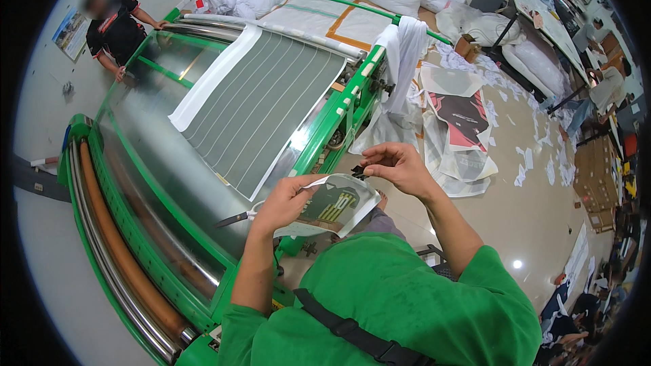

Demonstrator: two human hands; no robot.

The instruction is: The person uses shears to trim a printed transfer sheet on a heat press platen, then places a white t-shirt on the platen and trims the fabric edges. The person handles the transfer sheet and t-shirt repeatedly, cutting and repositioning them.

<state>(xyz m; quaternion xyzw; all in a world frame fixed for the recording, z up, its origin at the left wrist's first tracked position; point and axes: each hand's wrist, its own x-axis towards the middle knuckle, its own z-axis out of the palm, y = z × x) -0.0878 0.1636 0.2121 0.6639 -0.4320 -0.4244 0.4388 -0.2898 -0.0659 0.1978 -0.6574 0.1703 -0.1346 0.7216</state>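
In the head view, the printed sheet (324,210) is held up between both hands, in front of the green shirt (407,291). The left hand (279,203) has a narrow grip on its left edge; scissors (232,219) jut out beside that hand. The right hand (399,169) has its grip nearly closed, thumb and fingertips on a small dark piece (358,171) at the sheet's upper right; whether the two are joined is hard to tell. The step in hand seems to be fine handling there; the next move probably calls for a steady left hold. The sheet looks thin and bowed; a flat striped panel (264,102) lies across the glossy worktop (142,112).
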